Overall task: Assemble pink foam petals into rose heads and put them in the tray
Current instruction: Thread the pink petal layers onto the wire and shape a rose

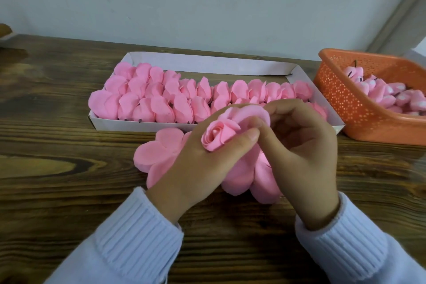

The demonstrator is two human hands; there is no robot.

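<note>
Fingers [242, 139] of the left hand [202, 168] hold the rose bud [217, 137]; the right hand [306, 145] pinches a petal [252, 112] against it, above the table [69, 168], before the tray [129, 125]. It seems the wrapping step; next, the petal needs pressing snug.
</note>
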